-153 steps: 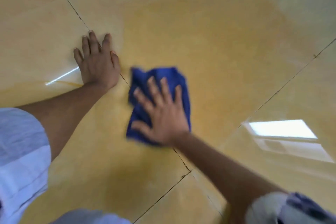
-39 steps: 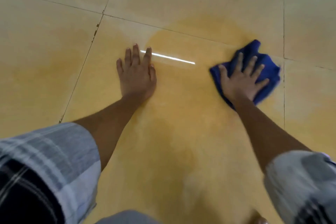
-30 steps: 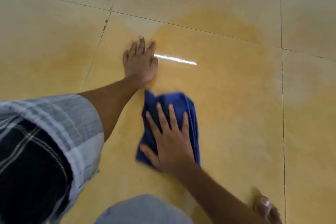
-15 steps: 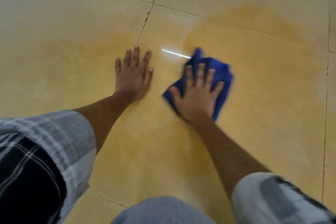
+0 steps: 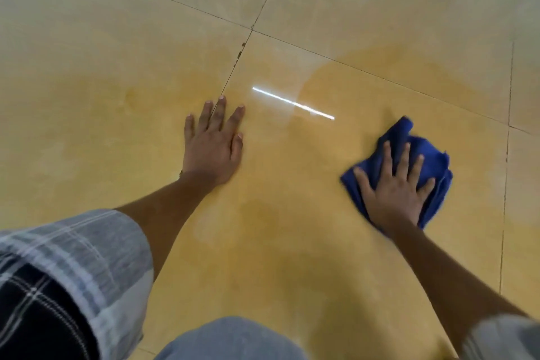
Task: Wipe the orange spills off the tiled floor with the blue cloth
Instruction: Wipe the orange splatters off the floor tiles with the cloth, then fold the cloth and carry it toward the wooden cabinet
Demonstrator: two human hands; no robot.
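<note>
A crumpled blue cloth point(image 5: 426, 155) lies on the beige tiled floor point(image 5: 117, 23) at the right. My right hand point(image 5: 394, 190) presses flat on the cloth with fingers spread. My left hand point(image 5: 213, 146) rests flat on the floor at the centre, fingers spread, holding nothing. A wide orange spill point(image 5: 292, 213) stains the tiles between and below my hands. A darker patch of orange spill point(image 5: 394, 73) reaches past the grout line above the cloth. Fainter orange point(image 5: 102, 102) spreads to the left.
Dark grout lines point(image 5: 233, 73) cross the floor, and one runs down the right side point(image 5: 505, 184). A bright light reflection point(image 5: 292, 102) streaks the tile between my hands. My knee point(image 5: 230, 339) and checked sleeves fill the bottom edge.
Half a second ago the cloth and my right hand were beside my left hand; they have swept to the right. My left hand has stayed planted on the floor.
</note>
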